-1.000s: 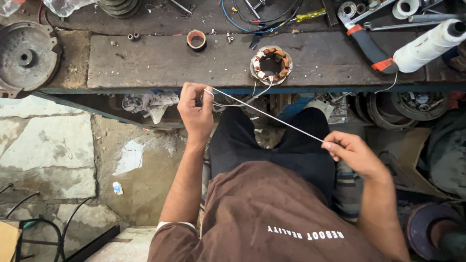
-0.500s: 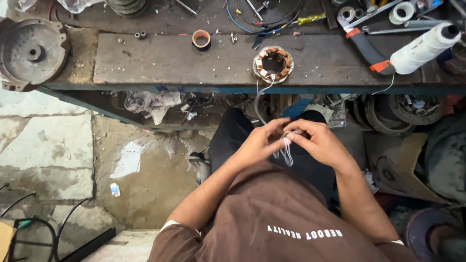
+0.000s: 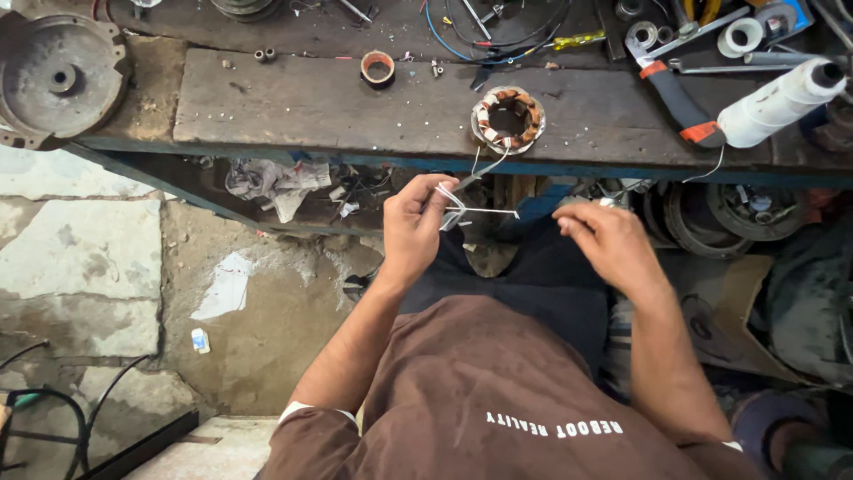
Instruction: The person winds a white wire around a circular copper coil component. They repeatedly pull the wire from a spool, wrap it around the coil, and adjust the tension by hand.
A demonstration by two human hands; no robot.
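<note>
Two hands work below the desk's near edge: the left hand (image 3: 416, 222) is clenched on a bunch of white thread loops (image 3: 451, 207), while the right hand (image 3: 606, 238) hangs loosely curled, holding nothing I can make out. One strand runs sideways from the loops toward the right hand; another climbs to the copper-wound stator (image 3: 508, 119) by the desk's (image 3: 293, 107) near edge. The left grip is nearer.

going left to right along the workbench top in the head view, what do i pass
Rusty round metal motor cover → small orange-rimmed ring → round copper-wound stator core → red-and-black handled wrench → white spool of thread.
</note>
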